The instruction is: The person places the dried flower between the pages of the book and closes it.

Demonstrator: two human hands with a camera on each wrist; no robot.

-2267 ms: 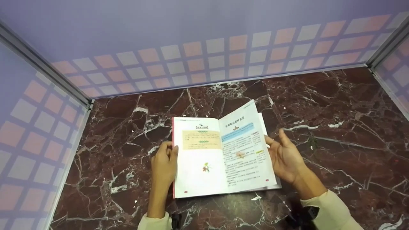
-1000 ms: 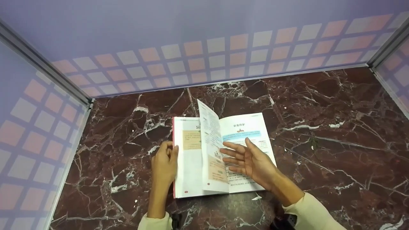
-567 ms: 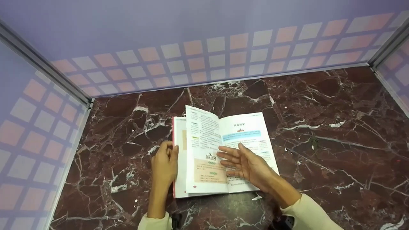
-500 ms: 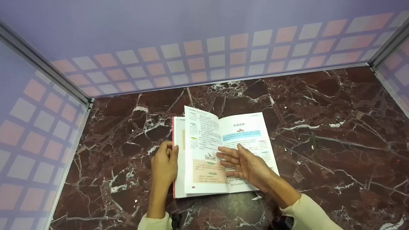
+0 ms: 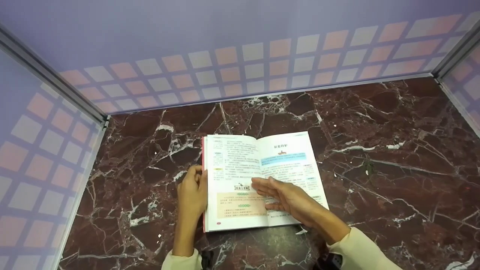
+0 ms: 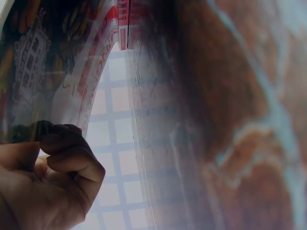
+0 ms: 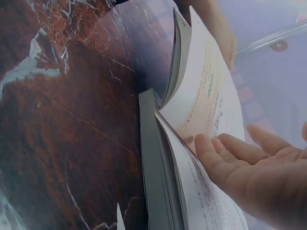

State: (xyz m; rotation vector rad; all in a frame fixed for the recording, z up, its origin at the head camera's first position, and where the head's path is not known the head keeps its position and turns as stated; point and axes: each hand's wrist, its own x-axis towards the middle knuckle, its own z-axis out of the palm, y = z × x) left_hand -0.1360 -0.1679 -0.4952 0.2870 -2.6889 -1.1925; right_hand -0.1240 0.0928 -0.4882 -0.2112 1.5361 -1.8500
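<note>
An open book [image 5: 285, 172] lies on the marble-patterned table, printed pages up, with a blue text panel on the right page and an orange panel on the left one. My left hand [image 5: 192, 193] grips the book's left edge, thumb on top and fingers curled underneath. In the left wrist view those fingers [image 6: 72, 158] pinch the raised dark, pictured cover [image 6: 31, 72]. Over the lower middle of the book hovers my right hand [image 5: 292, 200], its fingers extended toward the left page. The right wrist view shows its fingertips [image 7: 204, 143] close to the page near the centre fold.
A lilac wall panel [image 5: 168, 33] with pink and white squares stands behind the table [image 5: 393, 195]. Another panel [image 5: 33, 168] closes off the left side. Small white scraps [image 5: 301, 231] lie on the table, one just below the book.
My right hand has carried a leaf from the right side over to the left, and the leaf now lies down on the left page. The left hand has kept its grip.
</note>
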